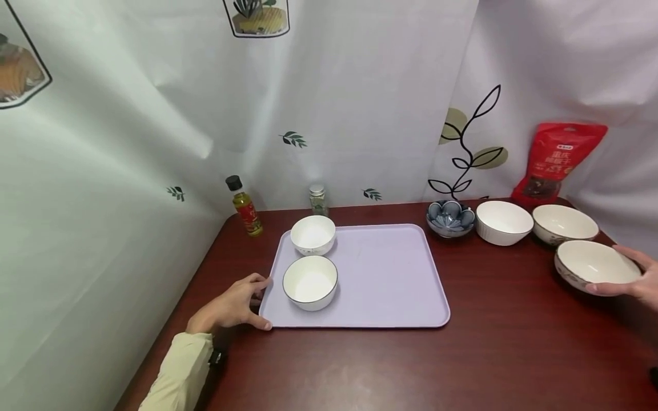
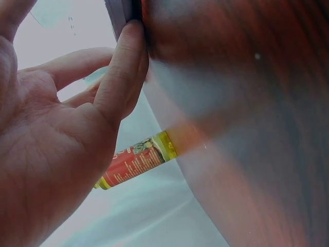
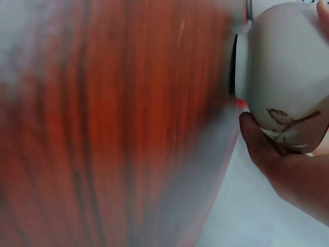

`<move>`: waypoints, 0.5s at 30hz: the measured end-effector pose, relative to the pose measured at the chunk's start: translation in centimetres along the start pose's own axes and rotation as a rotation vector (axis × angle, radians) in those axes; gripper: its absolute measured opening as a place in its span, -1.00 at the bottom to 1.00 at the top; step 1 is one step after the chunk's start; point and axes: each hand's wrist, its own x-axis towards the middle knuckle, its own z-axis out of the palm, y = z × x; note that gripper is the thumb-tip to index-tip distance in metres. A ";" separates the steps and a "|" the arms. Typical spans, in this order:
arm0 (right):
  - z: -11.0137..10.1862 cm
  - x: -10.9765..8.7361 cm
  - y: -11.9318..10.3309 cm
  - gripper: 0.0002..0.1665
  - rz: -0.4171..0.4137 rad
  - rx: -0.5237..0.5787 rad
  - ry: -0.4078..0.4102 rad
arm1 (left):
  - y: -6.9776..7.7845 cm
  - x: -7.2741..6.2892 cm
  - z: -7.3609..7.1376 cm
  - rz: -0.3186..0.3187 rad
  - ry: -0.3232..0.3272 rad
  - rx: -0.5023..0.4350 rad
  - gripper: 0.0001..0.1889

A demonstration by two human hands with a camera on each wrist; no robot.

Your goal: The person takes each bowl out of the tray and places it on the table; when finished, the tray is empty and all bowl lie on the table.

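At the right edge of the head view, my right hand (image 1: 646,282) grips a white bowl (image 1: 597,264) by its rim and side, thumb toward the front. The right wrist view shows a brown leaf pattern on this bowl (image 3: 288,72), with a finger bent along its side. My left hand (image 1: 231,305) rests against the left edge of a pale lilac tray (image 1: 390,279), thumb at the front corner and fingers spread along the side. In the left wrist view its fairly straight fingertips touch the tray's edge (image 2: 118,15). Two white bowls, a dark-rimmed one (image 1: 311,282) and another behind (image 1: 313,235), stand on the tray's left.
Behind the held bowl are a patterned bowl (image 1: 565,224), a ribbed white bowl (image 1: 504,222) and a blue-grey flower-shaped bowl (image 1: 450,219). A red pouch (image 1: 552,162) leans on the wall covering. An oil bottle (image 1: 245,208) and a small jar (image 1: 319,200) stand at the back left.
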 end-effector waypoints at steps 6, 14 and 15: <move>-0.1 0.3 0.8 0.33 -0.032 -0.005 -0.014 | 0.1 -0.2 0.1 0.000 0.007 -0.007 0.13; -0.4 1.3 0.9 0.30 -0.081 -0.065 -0.069 | 0.0 -0.3 -0.1 -0.001 0.010 -0.019 0.14; -0.6 1.4 0.8 0.31 -0.076 -0.079 -0.083 | -0.1 -0.3 -0.1 -0.004 0.011 -0.020 0.15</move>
